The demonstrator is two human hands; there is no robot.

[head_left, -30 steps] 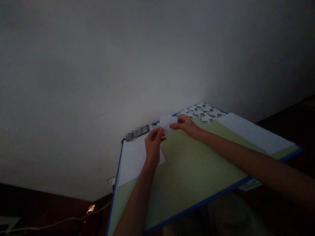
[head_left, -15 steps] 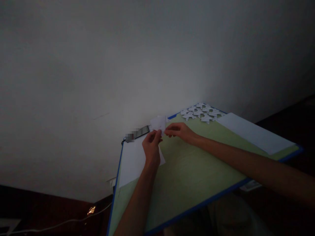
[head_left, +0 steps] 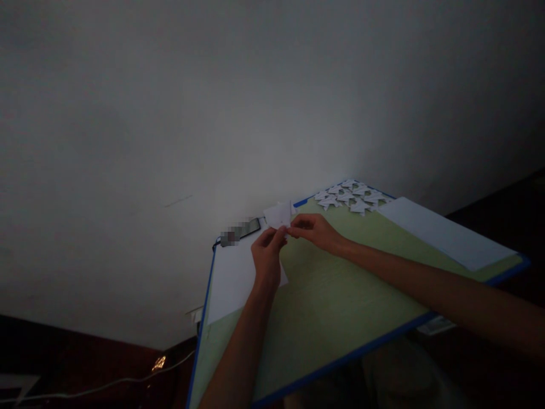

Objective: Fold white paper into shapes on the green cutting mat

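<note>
A small piece of white paper (head_left: 278,215) is held up above the table's far side, its lower edge between my two hands. My left hand (head_left: 269,248) pinches it from the lower left, thumb on the near face. On the right, my right hand (head_left: 313,230) has its fingertips closed at the paper's lower right corner, close to the left thumb. Fine folds in the paper are too dim to make out. Beneath my left hand, white sheets (head_left: 232,281) lie on the green tabletop (head_left: 336,295).
Several folded white paper pieces (head_left: 351,196) cluster at the far right corner. A large white sheet (head_left: 447,233) lies along the right side. At the far left rests a phone-like device (head_left: 249,228) with a cable. The grey wall (head_left: 255,102) stands right behind the blue table edge (head_left: 349,359).
Both hands stay on the paper and have drawn slightly closer together. The paper now shows a wider upright face. The whole view has shifted a little.
</note>
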